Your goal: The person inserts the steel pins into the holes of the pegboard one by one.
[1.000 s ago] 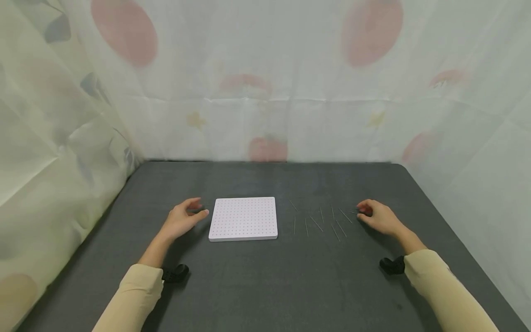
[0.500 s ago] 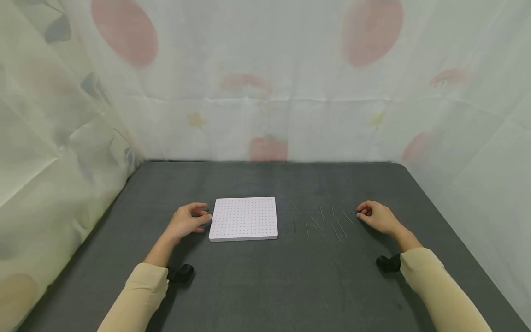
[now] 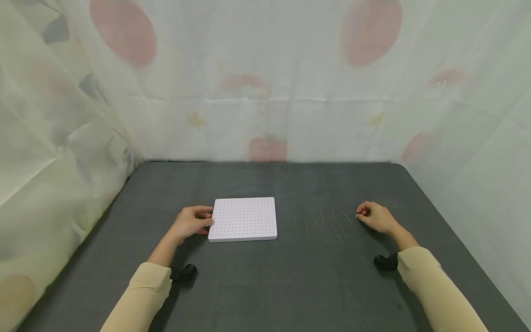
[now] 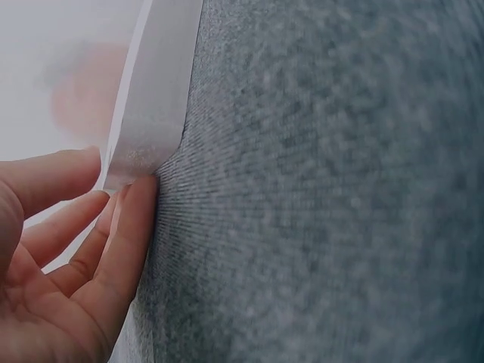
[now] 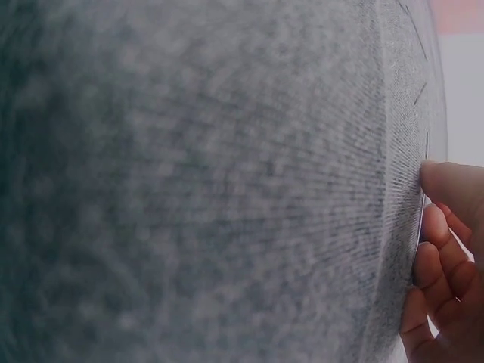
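Note:
A white pegboard (image 3: pixel 242 219) with rows of small holes lies flat on the dark table. My left hand (image 3: pixel 191 223) is at its left edge; in the left wrist view, straight fingers (image 4: pixel 130 227) touch the corner of the board (image 4: pixel 147 136) and the thumb lies close above its rim. Over on the right, my right hand (image 3: pixel 376 216) is low to the cloth with curled fingers. A thin metal needle (image 3: pixel 352 212) sticks out to the left from its thumb and fingertips, which pinch its end. The right wrist view shows the thumb (image 5: pixel 450 181) on the cloth, the needle's held end hidden.
Several thin needles (image 3: pixel 316 224) lie scattered between the board and my right hand, pointing different ways. A patterned curtain (image 3: pixel 265 110) hangs behind the table and along both sides. Each wrist wears a black camera (image 3: pixel 184 273).
My left hand has moved right and slightly nearer until it meets the board's edge. The right hand's thumb and fingers have drawn together at the needle. Board and loose needles have stayed put.

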The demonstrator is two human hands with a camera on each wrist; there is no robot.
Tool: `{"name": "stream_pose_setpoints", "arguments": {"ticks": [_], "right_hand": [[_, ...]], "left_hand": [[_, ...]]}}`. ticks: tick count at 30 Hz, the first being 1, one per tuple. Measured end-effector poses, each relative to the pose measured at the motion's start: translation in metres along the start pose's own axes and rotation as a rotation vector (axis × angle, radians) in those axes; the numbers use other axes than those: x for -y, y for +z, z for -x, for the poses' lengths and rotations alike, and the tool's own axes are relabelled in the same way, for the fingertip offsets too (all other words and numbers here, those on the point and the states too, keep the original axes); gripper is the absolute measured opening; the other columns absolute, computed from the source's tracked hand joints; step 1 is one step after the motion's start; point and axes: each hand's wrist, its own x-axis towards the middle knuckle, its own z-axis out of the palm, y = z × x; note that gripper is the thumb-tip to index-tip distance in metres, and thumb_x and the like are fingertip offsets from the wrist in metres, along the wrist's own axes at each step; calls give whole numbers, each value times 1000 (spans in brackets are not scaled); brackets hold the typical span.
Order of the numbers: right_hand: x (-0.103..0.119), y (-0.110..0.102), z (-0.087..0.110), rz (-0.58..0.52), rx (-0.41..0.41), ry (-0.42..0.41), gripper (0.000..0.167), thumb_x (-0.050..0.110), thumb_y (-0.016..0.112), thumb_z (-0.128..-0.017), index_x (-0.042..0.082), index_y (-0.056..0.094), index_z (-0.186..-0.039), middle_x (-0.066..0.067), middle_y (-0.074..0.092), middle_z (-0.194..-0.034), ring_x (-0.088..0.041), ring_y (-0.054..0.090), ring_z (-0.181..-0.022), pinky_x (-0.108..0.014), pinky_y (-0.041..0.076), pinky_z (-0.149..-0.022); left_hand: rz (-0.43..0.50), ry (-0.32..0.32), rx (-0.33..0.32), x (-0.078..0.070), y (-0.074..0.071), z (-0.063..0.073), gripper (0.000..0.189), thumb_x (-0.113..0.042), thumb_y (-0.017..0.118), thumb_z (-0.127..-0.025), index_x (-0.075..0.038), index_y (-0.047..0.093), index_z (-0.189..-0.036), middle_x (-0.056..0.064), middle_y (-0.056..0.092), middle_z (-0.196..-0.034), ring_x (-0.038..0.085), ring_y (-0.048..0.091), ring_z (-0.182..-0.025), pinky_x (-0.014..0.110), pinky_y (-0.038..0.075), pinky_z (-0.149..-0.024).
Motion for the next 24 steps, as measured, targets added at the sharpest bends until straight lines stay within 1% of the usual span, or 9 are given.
{"name": "stream_pose_setpoints", "arguments": {"ticks": [7,13,19,21,24], "right_hand": [[2,0,-2,1,5,1,5,12,61,-87,7,61,-88,-2,55,-80,-13,48,-71,-31,41,-65],[3,-1,-1,-3,7,2,5,11,59,-87,6,61,-88,-3,55,-80,-14,47,-70,-31,40,-63],[2,0,-1,16,-5,13,6,12,60,-88,7,62,-86,-3,55,-80,-13,47,-69,-31,40,-63],[2,0,0,21,-10,17,7,12,59,-88,7,63,-86,-3,56,-80,-13,48,-69,-31,41,-63],[2,1,-1,22,-11,22,8,12,58,-89,6,64,-86,-3,57,-80,-13,48,-68,-31,41,-62]], "left_hand": [[20,1,-2,1,1,-2,49,-1,65,-82,5,49,-129,23,56,-112,18,62,-83,33,58,-66],[5,-23,-13,1,2,-1,50,-2,65,-82,2,50,-129,20,56,-112,19,62,-85,32,58,-66],[12,-32,-12,2,4,-2,50,-2,66,-82,1,50,-129,20,56,-113,20,63,-85,32,58,-66],[9,-23,-7,2,4,-2,50,-3,66,-82,2,49,-130,21,55,-114,20,63,-86,33,58,-66],[11,-25,-16,3,5,-3,50,-3,66,-82,1,51,-129,21,56,-114,20,63,-85,32,58,-66]]}}
